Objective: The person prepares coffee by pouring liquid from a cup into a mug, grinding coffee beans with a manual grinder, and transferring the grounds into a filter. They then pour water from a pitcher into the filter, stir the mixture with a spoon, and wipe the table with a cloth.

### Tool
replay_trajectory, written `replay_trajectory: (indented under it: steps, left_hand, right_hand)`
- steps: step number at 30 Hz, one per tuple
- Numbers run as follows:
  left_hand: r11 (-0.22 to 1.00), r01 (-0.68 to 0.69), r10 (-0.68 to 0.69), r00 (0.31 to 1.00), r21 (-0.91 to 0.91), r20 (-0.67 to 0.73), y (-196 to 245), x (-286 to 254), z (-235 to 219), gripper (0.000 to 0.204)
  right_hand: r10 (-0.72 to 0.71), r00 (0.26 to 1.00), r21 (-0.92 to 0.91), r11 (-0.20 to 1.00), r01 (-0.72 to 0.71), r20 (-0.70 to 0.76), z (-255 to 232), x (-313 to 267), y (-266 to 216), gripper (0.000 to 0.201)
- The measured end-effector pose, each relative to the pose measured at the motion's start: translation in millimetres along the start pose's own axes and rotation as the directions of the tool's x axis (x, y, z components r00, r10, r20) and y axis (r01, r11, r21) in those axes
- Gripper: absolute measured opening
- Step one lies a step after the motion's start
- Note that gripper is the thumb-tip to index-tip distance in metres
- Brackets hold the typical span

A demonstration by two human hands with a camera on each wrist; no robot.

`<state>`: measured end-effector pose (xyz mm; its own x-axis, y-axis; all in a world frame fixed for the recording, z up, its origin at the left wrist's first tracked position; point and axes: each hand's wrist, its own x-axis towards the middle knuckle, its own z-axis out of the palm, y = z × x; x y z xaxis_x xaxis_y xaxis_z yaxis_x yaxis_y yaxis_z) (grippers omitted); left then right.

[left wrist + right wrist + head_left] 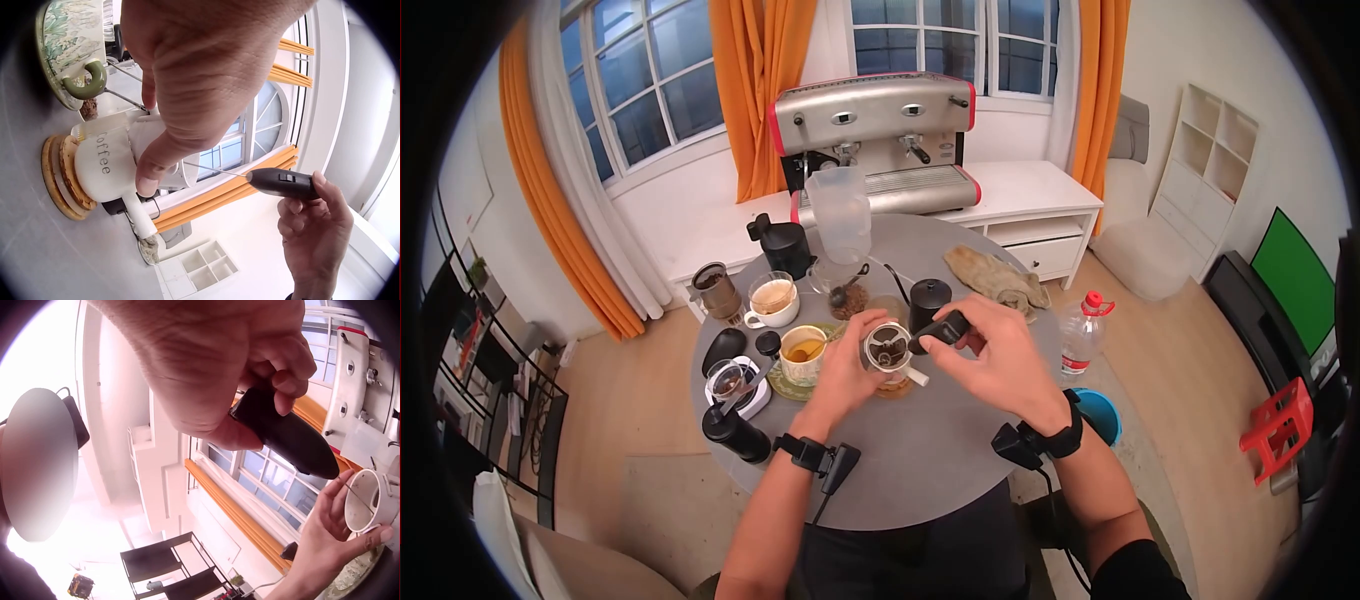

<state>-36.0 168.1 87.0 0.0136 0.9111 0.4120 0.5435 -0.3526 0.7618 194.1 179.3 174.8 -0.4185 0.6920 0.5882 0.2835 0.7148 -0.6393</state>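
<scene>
My left hand [843,365] grips a white cup [389,503] from the side, with the thumb and fingers around it. In the left wrist view the cup sits over a white side-handled pot [94,159] lettered "Coffee", which rests on stacked wooden coasters [55,178]. Dark contents [888,352] show inside the cup in the head view. My right hand [1000,355] holds a black handheld milk frother [281,182] by its body, tilted down toward the cup. Its thin metal shaft [215,169] runs into the cup's mouth; the tip is hidden inside.
Left on the grey table [900,480] stand a patterned cup [802,368] with amber liquid, a latte cup [773,300], a white scale [750,402] and a black cylindrical grinder [735,432]. A black kettle [928,300] and a cloth [990,275] lie beyond my hands.
</scene>
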Motion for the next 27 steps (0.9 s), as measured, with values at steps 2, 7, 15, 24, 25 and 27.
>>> replay_trajectory:
  steps: [2,7,15,24,25,27]
  left_hand:
    - [1.000,0.002,-0.002,1.000,-0.012,0.002,-1,0,1,0.086]
    - [1.000,0.015,-0.014,1.000,0.017,-0.012,3,-1,-1,0.086]
    - [1.000,-0.005,0.005,1.000,0.022,-0.022,-2,0,2,0.088]
    - [1.000,0.008,-0.008,1.000,0.021,-0.025,-1,0,2,0.089]
    - [1.000,0.015,-0.015,1.000,0.013,-0.020,-1,0,2,0.088]
    - [1.000,0.027,-0.027,1.000,-0.004,-0.005,0,0,2,0.088]
  right_hand:
    - [-0.019,1.000,-0.012,1.000,0.019,-0.009,5,0,10,0.028]
    - [0.056,0.995,0.051,0.997,-0.052,-0.078,0,0,1,0.028]
    - [-0.028,0.997,0.027,0.999,0.030,-0.074,5,-1,6,0.029]
    - [-0.032,0.997,0.046,0.998,0.035,-0.066,9,-2,7,0.029]
    - [-0.021,0.996,0.056,0.998,0.026,-0.081,8,-2,5,0.029]
    - [-0.056,0.997,0.011,0.998,0.056,-0.051,11,-2,9,0.029]
